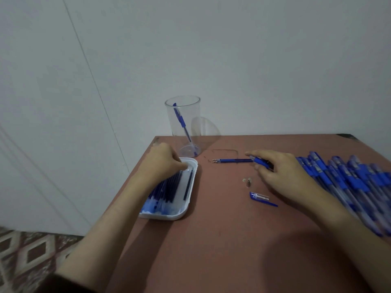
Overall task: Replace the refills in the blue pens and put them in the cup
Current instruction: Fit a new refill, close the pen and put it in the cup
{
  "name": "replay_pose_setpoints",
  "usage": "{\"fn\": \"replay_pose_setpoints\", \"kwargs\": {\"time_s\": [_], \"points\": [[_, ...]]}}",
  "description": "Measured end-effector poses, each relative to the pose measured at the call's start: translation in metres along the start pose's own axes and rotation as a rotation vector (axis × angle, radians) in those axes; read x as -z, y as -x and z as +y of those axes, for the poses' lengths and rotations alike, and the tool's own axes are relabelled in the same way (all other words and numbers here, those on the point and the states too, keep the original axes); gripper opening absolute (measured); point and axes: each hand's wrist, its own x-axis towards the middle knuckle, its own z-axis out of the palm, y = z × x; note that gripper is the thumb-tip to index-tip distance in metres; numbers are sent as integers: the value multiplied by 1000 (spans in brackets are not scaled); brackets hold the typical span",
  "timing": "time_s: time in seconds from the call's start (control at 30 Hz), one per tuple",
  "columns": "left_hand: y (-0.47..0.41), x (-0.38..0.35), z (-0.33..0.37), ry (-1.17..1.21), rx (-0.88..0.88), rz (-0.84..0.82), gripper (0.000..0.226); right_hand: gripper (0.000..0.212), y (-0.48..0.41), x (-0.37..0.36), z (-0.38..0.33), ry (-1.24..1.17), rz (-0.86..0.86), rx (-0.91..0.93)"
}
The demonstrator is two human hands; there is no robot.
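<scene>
Blue pen [262,162] between right fingers [267,154]

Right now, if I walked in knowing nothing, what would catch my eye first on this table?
Probably the big heap of blue pens along the table's right edge, beside the right hand, which holds a pen barrel. Next, the tall clear cup at the far left corner with a single pen leaning inside. Then the white tray of dark refills at the left edge, where the left hand reaches in.
</scene>
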Motion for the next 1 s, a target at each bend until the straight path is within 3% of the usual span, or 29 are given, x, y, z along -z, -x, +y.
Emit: {"fn": "replay_pose_setpoints", "kwargs": {"time_s": [0.27,0.4,0.47,0.53,0.63,0.7,0.87,1.0], "points": [[-1,-17,7,-173,33,-110,24,40,2,1,-1,21,-14,2],[-1,-9,11,-109,66,-89,42,40,2,1,-3,18,-13,4],[-1,2,14,104,54,5,39,40,2,2,-4,9,3,-7],[1,12,23,503,15,95,24,39,3,3,-4,6,23,-12],[5,9,50,1079,-6,40,2,36,3,2,-5,-7,36,-13],[5,-9,68,1338,18,-15,8,34,1,2,-3,-6,58,-25],[6,-51,90,1749,100,14,11,20,0,5,-2,-14,86,-54],[3,-59,92,1796,106,112,11,14,-2,5,-2,26,67,-67]]}}
